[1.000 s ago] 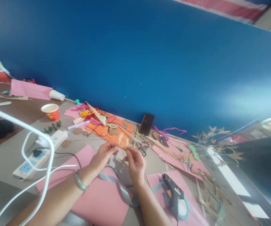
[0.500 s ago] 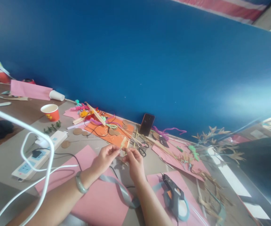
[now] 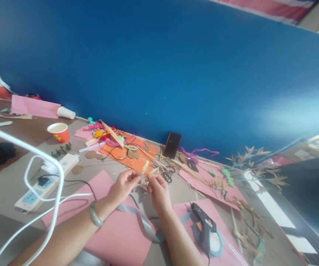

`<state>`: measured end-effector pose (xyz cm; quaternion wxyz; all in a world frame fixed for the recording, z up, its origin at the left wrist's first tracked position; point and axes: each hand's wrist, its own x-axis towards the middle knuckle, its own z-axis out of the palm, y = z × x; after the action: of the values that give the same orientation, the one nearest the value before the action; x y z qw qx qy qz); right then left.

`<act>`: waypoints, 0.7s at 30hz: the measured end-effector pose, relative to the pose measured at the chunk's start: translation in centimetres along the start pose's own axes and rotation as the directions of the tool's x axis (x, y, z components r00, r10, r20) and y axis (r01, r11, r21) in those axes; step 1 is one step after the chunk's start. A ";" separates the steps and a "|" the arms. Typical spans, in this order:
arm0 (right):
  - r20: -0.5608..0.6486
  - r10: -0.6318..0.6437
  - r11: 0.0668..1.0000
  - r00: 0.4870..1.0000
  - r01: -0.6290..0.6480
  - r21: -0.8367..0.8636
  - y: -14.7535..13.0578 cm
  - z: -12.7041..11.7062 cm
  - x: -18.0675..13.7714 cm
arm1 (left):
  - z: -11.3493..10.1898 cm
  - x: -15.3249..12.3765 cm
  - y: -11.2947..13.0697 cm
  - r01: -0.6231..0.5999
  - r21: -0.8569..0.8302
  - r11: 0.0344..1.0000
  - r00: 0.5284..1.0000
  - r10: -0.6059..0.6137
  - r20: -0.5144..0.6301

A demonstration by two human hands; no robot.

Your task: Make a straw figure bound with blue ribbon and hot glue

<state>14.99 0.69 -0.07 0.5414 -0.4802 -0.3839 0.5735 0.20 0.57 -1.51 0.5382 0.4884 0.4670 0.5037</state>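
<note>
My left hand [image 3: 124, 186] and my right hand [image 3: 157, 189] meet above the table, both pinching a small pale straw piece [image 3: 147, 170] between thumb and fingertips. Its leaf-like tips stick up between the two hands. A grey-green bangle [image 3: 94, 214] sits on my left wrist. Under my forearms lies a pink paper sheet [image 3: 112, 229] with a grey ribbon [image 3: 145, 225] curling over it.
A black glue gun [image 3: 203, 229] lies on pink paper at right. A white power strip [image 3: 47, 181] and white cable [image 3: 37, 162] sit at left. A red paper cup [image 3: 59, 132], black phone [image 3: 172, 145], scissors [image 3: 166, 176], orange paper [image 3: 129, 153] with pipe cleaners, and dried leaves [image 3: 248, 207] line the blue wall.
My hands have drawn a little closer together and shifted slightly left, turning the straw piece between the fingertips. Nothing else on the table has moved.
</note>
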 end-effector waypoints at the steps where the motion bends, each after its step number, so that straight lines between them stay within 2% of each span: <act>1: -0.005 -0.002 1.000 1.000 0.002 -0.009 0.0 0.0 0.0 | 0.0 0.0 0.0 0.002 0.002 1.000 1.000 -0.002 0.003; 21: -0.048 -0.035 0.991 0.998 0.028 -0.129 -0.3 0.4 -0.7 | 0.4 -0.3 -0.2 -0.022 0.058 0.998 1.000 0.023 -0.005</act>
<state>14.66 0.10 0.39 0.5278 -0.5220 -0.4139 0.5269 0.64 0.24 -1.69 0.5169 0.5076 0.4773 0.4973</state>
